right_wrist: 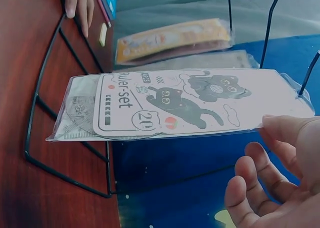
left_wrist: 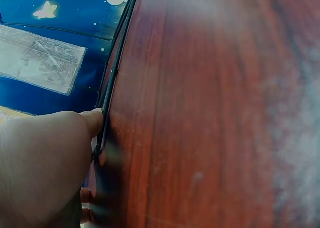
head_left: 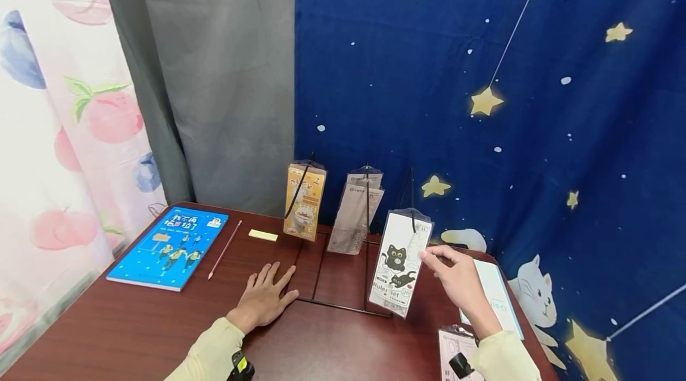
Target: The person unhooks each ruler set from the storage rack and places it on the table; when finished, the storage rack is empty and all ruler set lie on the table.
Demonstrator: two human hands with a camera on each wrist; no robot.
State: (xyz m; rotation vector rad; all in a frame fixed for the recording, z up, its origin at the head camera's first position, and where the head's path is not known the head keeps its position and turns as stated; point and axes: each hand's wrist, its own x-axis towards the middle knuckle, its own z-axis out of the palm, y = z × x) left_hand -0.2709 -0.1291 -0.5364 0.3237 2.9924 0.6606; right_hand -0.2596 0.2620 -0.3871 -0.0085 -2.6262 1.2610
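**Your right hand (head_left: 462, 281) has the ruler-set pack (head_left: 399, 262) pinched by its edge**

Here it is, a long, flat rectangle: white card printed with black cats, wrapped in shiny clear plastic, transparent rulers showing past the card's lower end. It sits at the right of the wire rack (right_wrist: 67, 176), its top flap at the right prong (right_wrist: 309, 74). That rack is thin black rod, angular at the base, on a glossy reddish-brown table (head_left: 134, 327) with a wood-grain look.

Look at your right hand, reaching from the right: thumb on the front, index finger behind, clamped on the pack's right edge, with the other fingers curling loosely clear of it. Your left hand (head_left: 265, 296) lies flat on the table, fingers apart and gripping nothing, thumb against the rack's base wire.

Just left of your pack hang greyish translucent packs (head_left: 348, 220), and farther left an orange pack (head_left: 311, 202). Over on the left lie a blue book (head_left: 168, 247), a slim pencil (head_left: 225, 250) and a pale yellow strip (head_left: 263, 235). On the right, your hand and sleeve (head_left: 506, 360) partly cover a white booklet (head_left: 505, 303) and, nearer, a pink pack (head_left: 449, 354). The prong's tip crosses in front of your pack's top; a starry blue curtain (head_left: 536, 149) hangs behind.
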